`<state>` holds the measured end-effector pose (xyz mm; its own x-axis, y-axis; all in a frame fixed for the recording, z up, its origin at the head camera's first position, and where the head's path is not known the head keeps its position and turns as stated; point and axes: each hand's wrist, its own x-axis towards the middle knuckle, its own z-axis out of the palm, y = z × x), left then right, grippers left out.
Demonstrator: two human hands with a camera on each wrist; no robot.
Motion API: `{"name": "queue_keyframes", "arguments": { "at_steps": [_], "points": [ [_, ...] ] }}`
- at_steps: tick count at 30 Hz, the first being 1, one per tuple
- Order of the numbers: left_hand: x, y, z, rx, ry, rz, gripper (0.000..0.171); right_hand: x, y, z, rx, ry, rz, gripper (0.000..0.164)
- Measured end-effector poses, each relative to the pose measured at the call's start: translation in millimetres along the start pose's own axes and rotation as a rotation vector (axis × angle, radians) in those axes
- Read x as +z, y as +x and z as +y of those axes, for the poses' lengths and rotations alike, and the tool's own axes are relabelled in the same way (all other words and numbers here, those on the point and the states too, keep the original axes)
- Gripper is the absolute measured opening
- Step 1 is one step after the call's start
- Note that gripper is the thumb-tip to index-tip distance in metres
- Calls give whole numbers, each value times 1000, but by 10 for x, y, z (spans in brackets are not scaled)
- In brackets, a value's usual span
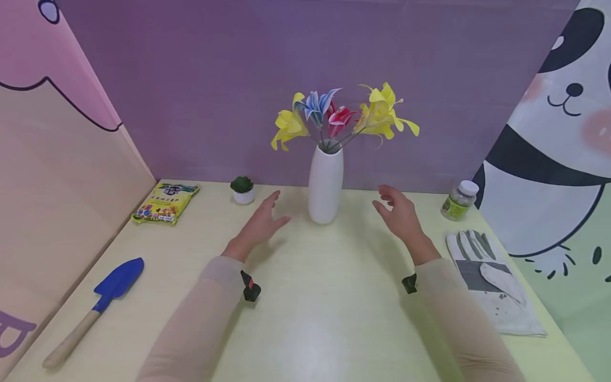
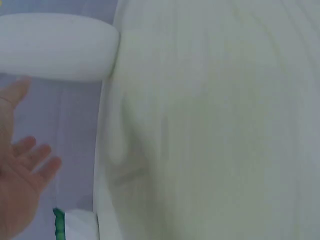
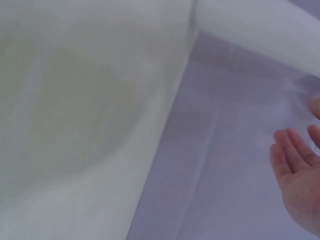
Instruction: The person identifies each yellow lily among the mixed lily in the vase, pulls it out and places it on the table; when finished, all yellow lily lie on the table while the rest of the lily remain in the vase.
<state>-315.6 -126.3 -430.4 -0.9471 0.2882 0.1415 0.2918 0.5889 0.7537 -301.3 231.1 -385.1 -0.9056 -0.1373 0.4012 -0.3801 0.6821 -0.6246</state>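
A white vase (image 1: 325, 185) stands upright near the back of the table, holding yellow flowers (image 1: 380, 112), a blue flower (image 1: 317, 107) and a red flower (image 1: 340, 120). To its left my left hand (image 1: 261, 222) is held apart from it, thumb and fingers spread, with nothing in it. My right hand (image 1: 400, 215) is on the other side, also clear of the vase, fingers loosely bent and holding nothing. Both wrist views show a gap between the hand and the vase (image 2: 57, 47). A small potted succulent (image 1: 243, 190) sits just beyond the left hand.
A yellow printed packet (image 1: 166, 203) lies at the back left, and a blue trowel (image 1: 116, 281) with a wooden handle is at the left. A lidded bottle (image 1: 459, 201) stands at the back right, behind grey-and-white gloves (image 1: 496, 286). A purple wall (image 1: 215, 95) rises behind the table.
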Motion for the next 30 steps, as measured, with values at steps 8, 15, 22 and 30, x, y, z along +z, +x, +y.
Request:
{"name": "queue_keyframes", "arguments": {
  "at_steps": [8,15,22,30],
  "points": [
    [163,205,229,35,-335,30,83,214,185,-320,-93,226,243,37],
    [259,425,385,49,-481,67,78,367,394,-518,-120,454,409,30],
    [305,521,422,7,-560,98,76,434,581,-681,-97,556,491,31],
    [358,562,539,25,-643,104,71,458,703,-842,-88,585,570,32]
  ]
}}
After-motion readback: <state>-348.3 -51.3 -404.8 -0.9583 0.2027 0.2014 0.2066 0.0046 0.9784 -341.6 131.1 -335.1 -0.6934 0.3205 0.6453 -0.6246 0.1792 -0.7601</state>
